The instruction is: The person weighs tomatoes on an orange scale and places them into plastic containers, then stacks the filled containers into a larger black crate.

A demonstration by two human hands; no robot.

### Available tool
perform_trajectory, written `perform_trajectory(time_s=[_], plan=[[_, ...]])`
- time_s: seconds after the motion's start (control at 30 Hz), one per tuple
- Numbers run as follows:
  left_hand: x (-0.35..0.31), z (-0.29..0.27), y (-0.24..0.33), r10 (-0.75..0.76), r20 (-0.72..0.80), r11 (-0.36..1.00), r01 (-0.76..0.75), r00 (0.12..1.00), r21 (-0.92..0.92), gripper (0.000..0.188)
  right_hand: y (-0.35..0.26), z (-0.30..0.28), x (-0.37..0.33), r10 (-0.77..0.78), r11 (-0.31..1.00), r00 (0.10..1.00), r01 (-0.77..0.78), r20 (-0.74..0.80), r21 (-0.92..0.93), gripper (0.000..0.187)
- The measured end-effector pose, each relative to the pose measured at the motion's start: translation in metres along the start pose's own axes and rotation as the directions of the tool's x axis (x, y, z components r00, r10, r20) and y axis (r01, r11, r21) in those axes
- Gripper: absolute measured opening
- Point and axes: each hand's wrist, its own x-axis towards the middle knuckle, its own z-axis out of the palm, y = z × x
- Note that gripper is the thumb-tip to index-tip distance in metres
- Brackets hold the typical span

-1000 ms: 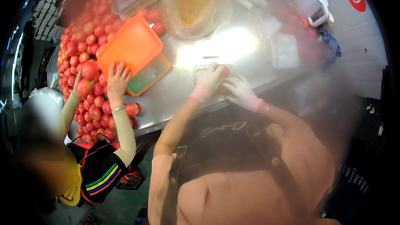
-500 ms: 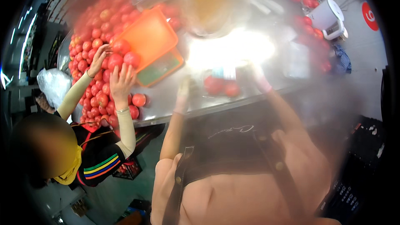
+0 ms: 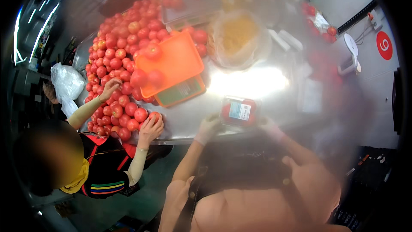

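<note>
A clear plastic box (image 3: 238, 112) of red tomatoes, with a white and blue label on top, is near the front edge of the steel table (image 3: 189, 125). My left hand (image 3: 208, 128) grips its left side. My right hand (image 3: 270, 128) is at its right side, fingers curved against it. Both hands look pale, as if gloved, and haze over the picture blurs the fingertips. To the left, a co-worker's hand (image 3: 151, 128) rests on a tomato at the near end of a large tomato pile (image 3: 124, 56); their other hand (image 3: 111, 88) is over the pile.
An orange tray (image 3: 180, 58) on a scale (image 3: 182, 91) stands left of the box, with tomatoes on it. Behind are a bag-lined round tub (image 3: 240, 36) with yellowish contents and a clear tray (image 3: 193, 8). A white device (image 3: 349, 56) is at the right wall.
The view has shifted, so the table sits lower. My hands have come closer together around the box, whose label now faces up plainly. The co-worker's near hand has moved from the tray to a pile tomato.
</note>
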Motion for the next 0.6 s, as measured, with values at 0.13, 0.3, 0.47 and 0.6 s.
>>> perform_trajectory(time_s=[0.13, 0.3, 0.47, 0.6], plan=[[0.003, -0.017, 0.029, 0.020, 0.003, 0.996, -0.020, 1.000, 0.087, 0.036, -0.034, -0.027, 0.049, 0.161, 0.918, 0.966, -0.072, 0.201, -0.390, 0.024], [0.024, -0.022, 0.050, 0.026, -0.084, 0.998, -0.021, 0.996, 0.060, 0.043, -0.183, 0.009, 0.150, -0.863, 0.136, 0.484, 0.496, 0.142, -0.858, 0.020], [0.068, -0.001, 0.030, 0.212, 0.054, 0.977, -0.210, 0.976, -0.044, 0.056, -0.185, -0.008, 0.305, -0.768, -0.160, 0.594, 0.183, 0.238, -0.970, 0.015], [0.070, -0.023, -0.017, 0.196, -0.046, 0.980, -0.197, 0.979, -0.017, 0.063, -0.172, -0.019, 0.303, -0.863, -0.153, 0.433, 0.266, 0.260, -0.952, 0.011]])
